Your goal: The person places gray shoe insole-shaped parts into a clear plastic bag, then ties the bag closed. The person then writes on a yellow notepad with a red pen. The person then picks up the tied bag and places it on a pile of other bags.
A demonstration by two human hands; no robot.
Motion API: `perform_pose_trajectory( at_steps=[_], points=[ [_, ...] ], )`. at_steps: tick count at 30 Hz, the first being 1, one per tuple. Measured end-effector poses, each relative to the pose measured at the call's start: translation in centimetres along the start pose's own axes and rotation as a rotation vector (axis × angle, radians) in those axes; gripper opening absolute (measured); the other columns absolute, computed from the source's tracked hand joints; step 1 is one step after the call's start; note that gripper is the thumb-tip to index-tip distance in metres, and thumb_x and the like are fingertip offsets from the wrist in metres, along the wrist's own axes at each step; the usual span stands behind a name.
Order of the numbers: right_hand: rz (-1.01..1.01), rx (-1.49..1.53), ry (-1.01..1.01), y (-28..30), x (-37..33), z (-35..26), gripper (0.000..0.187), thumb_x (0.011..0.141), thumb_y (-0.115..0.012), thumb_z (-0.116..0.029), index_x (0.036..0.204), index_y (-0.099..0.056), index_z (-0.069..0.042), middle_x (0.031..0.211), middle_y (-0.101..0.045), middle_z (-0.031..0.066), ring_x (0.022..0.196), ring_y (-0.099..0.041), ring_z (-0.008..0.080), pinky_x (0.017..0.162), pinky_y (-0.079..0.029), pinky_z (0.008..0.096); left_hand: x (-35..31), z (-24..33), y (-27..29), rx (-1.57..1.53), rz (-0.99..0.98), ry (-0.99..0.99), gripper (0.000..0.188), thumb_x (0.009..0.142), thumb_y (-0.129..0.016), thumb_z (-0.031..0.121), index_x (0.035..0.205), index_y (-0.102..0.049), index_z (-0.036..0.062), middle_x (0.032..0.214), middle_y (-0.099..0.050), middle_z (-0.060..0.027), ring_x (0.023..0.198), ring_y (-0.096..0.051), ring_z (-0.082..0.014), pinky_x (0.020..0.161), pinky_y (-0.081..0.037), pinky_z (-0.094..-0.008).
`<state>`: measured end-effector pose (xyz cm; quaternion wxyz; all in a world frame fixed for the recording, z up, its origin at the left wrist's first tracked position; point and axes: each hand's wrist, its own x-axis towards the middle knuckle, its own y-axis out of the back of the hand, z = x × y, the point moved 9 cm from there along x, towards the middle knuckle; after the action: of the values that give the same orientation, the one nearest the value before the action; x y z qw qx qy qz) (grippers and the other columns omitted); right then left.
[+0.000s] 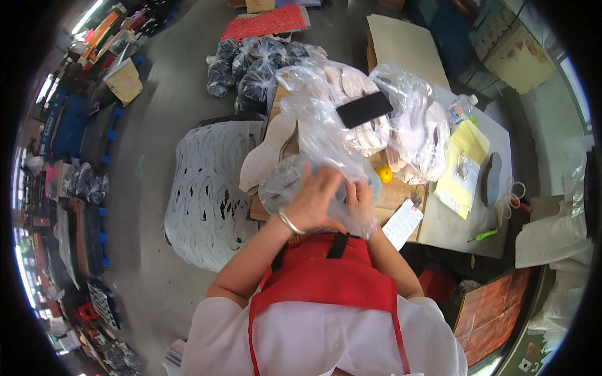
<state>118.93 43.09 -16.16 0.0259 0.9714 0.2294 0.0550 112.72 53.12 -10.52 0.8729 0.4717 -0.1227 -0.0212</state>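
Both hands are on a clear plastic bag (342, 149) at the table's near edge. My left hand (315, 199), with a silver bangle at the wrist, curls around the plastic, its thumb toward my right hand (359, 203). The right fingers are bent and closed on the film, which partly covers them. Grey flat pieces (282, 183) show through the plastic under and beside my hands; their full outline is hidden. A pale sole-shaped sheet (269, 150) lies just left of the bag.
Bags of pale sole pieces (419, 128) sit beyond my hands, with a black phone (364, 110) on top. Nearby are a small yellow ball-like thing (384, 173), a paper slip (402, 224), a yellow envelope (461, 166) and a dark sole (492, 179). Cut-out sheets (210, 188) stand left.
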Motion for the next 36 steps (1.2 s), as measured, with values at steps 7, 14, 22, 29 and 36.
perform_pose_trajectory(
  at_steps=[7,14,22,29,36],
  points=[
    [-0.015,0.495,-0.245,0.8,-0.1,3.5,0.036,0.093,-0.047,-0.015,0.125,-0.050,0.001,0.114,-0.059,0.0070,0.102,-0.054,0.0164,0.089,-0.043,0.0310,0.6,-1.1,1.1,-0.283,0.256,0.114,0.058,0.078,-0.067,0.009,0.132,-0.045,0.0047,0.114,-0.058,-0.0164,0.106,-0.056,-0.0331,0.094,-0.044,-0.0416],
    [-0.197,-0.682,0.595,-4.7,-2.3,-4.8,0.069,0.080,-0.061,-0.027,0.138,-0.035,0.001,0.134,-0.047,0.0206,0.121,-0.047,0.0317,0.104,-0.034,0.0404,3.7,2.7,4.5,-0.156,0.489,0.075,0.015,0.077,-0.058,0.013,0.090,-0.062,0.0057,0.081,-0.062,-0.0136,0.085,-0.057,-0.0327,0.088,-0.038,-0.0452],
    [-0.135,-0.583,0.302,-5.1,0.4,1.5,0.042,0.080,-0.065,-0.018,0.118,-0.055,-0.003,0.118,-0.058,0.0179,0.108,-0.056,0.0306,0.093,-0.042,0.0398,1.3,5.3,2.0,0.087,0.244,-0.121,0.045,0.074,-0.069,0.021,0.114,-0.056,0.0032,0.125,-0.047,-0.0161,0.122,-0.042,-0.0363,0.105,-0.030,-0.0529],
    [-0.211,-0.402,0.066,-4.3,2.6,4.4,0.025,0.081,-0.068,-0.011,0.105,-0.067,-0.004,0.104,-0.066,0.0153,0.095,-0.062,0.0283,0.086,-0.047,0.0380,-1.5,-4.7,1.0,-0.124,0.169,0.269,0.123,0.060,-0.083,0.046,0.146,-0.010,-0.0032,0.133,-0.041,-0.0266,0.123,-0.039,-0.0420,0.107,-0.031,-0.0474],
    [-0.379,-0.152,-0.114,-4.9,3.5,0.2,0.052,0.079,-0.074,-0.021,0.121,-0.055,0.002,0.116,-0.061,0.0155,0.105,-0.058,0.0251,0.094,-0.043,0.0364,-1.3,-6.2,-2.9,0.054,0.194,0.269,0.064,0.073,-0.070,0.038,0.120,-0.052,-0.0013,0.107,-0.056,-0.0194,0.102,-0.053,-0.0357,0.092,-0.040,-0.0459]
  ],
)
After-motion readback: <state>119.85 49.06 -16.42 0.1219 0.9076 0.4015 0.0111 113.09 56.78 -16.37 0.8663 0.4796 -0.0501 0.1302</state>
